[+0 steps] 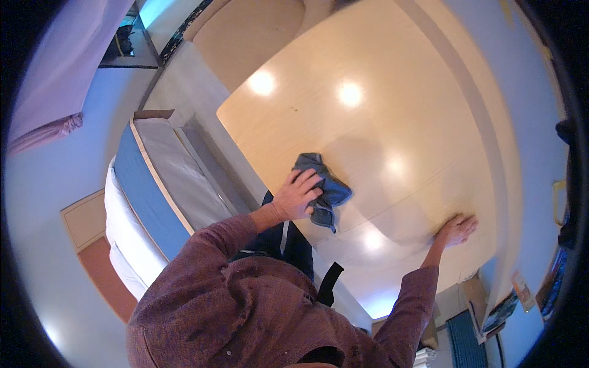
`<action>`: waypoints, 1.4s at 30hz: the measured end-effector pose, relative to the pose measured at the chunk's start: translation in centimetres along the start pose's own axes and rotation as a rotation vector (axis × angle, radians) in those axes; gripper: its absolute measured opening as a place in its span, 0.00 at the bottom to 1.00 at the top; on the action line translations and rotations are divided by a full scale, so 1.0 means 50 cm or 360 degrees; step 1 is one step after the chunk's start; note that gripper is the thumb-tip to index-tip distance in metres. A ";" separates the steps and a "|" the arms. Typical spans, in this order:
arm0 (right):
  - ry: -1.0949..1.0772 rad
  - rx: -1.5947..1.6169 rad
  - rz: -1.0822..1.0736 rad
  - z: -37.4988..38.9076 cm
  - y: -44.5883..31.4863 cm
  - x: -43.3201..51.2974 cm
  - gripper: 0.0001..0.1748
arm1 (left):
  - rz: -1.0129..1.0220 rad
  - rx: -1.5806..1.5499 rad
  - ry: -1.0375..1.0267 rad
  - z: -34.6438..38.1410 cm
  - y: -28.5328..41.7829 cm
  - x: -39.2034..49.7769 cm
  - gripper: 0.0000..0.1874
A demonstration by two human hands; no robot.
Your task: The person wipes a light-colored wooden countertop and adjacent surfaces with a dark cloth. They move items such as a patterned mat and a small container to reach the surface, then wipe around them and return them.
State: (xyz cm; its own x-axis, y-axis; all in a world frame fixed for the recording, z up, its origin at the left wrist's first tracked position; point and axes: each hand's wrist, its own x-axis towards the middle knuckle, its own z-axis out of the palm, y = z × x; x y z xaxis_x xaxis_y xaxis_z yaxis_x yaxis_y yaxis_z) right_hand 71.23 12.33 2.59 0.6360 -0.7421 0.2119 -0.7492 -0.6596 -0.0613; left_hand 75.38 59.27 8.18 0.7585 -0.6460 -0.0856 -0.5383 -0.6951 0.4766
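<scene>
A dark blue-grey cloth (pixel 336 189) lies bunched on the light wood-toned table (pixel 285 124), close to its near-left edge. My left hand (pixel 299 195) is on the cloth's left side, with the fingers bent over it and pressing it to the surface. Farther right, my right hand (pixel 456 229) rests on the tabletop near the wall side. I see nothing in it, and its fingers look loosely spread, though slightly blurred.
Left of the table stands a bed or bench with a blue and white side (pixel 147 184) and a grey padded top (pixel 177 161). A beige seat (pixel 248 37) is beyond the table. Pictures or books (pixel 501 315) sit at lower right. A black strap (pixel 330 283) hangs at my waist.
</scene>
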 end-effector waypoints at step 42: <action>-0.0314 0.0053 -0.0045 -0.065 -0.284 -0.125 0.34 | -0.0691 -0.0030 0.0640 -0.196 -0.282 0.467 0.20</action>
State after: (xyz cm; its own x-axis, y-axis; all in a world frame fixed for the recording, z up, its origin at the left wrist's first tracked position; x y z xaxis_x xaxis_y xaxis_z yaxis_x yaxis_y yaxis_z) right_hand 77.28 26.71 5.29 0.6831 -0.7301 0.0187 -0.7260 -0.6817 -0.0910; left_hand 104.29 57.07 8.04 0.9895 -0.1309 0.0608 -0.1438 -0.8610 0.4879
